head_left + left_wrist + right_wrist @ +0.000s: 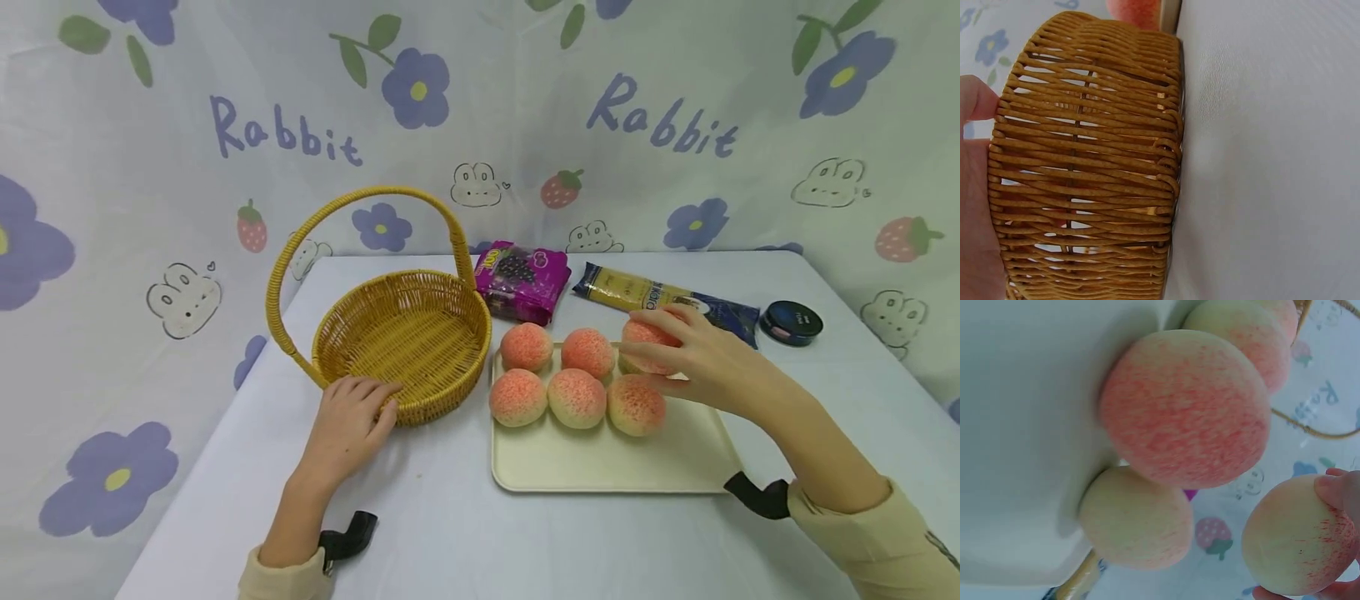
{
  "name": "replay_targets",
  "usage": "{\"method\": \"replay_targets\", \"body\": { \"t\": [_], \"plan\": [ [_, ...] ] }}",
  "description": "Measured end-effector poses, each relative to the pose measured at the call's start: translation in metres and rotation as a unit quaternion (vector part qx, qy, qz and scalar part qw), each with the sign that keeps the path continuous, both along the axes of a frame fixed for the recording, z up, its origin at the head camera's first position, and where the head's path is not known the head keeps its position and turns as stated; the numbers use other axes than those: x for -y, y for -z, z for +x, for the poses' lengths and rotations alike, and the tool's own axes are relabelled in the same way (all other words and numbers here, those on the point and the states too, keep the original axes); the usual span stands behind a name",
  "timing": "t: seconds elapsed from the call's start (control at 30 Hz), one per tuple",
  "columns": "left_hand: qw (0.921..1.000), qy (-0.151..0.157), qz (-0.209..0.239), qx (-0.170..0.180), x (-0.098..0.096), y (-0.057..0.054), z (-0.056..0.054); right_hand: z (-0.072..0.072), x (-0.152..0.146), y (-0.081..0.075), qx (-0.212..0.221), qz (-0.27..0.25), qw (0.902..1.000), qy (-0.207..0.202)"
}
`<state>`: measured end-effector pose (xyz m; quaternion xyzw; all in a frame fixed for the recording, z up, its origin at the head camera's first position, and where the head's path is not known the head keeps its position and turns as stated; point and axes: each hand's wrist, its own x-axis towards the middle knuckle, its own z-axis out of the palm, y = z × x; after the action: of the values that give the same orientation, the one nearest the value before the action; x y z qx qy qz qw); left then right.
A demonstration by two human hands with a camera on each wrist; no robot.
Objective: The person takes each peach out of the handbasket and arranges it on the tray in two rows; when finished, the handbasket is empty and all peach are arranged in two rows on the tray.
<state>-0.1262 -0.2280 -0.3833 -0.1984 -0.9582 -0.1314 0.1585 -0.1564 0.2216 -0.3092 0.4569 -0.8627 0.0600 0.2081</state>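
Note:
My left hand (pixel 347 429) grips the near rim of a round wicker basket (pixel 405 333) with a tall arched handle. In the left wrist view, the basket's woven side (pixel 1085 156) fills much of the picture, with the thumb at its rim. Above the far side of a cream tray (pixel 585 467), my right hand (pixel 701 354) holds a pink and pale-yellow peach (pixel 1297 540) between thumb and fingers. Other peaches (pixel 576 398) stand in two rows on the tray. One of them (pixel 1185 406) looms large below the camera in the right wrist view.
A purple packet with grapes pictured on it (pixel 521 279) lies right of the basket. Behind the tray are a long blue and yellow packet (pixel 645 292) and a round black container (pixel 791 321). A printed curtain (pixel 480 100) hangs behind the white-covered table (pixel 450 533).

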Motion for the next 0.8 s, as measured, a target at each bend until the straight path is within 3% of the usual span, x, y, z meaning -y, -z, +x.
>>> {"method": "replay_targets", "body": {
  "t": [0.17,0.37,0.63,0.8],
  "plan": [
    [1.0,0.0,0.0,0.001,0.001,0.0,0.0,0.005,-0.02,0.016,-0.02,-0.036,0.9991,-0.003],
    [1.0,-0.004,0.001,0.005,0.001,0.001,0.002,0.014,-0.036,0.027,-0.013,-0.046,0.9979,0.044],
    [1.0,-0.004,0.006,-0.001,0.001,0.002,0.003,0.023,-0.047,0.046,0.049,-0.047,0.9944,0.081],
    [1.0,0.0,0.007,-0.004,0.002,0.003,0.002,0.026,-0.047,0.057,0.063,-0.053,0.9921,0.095]
  ]
}}
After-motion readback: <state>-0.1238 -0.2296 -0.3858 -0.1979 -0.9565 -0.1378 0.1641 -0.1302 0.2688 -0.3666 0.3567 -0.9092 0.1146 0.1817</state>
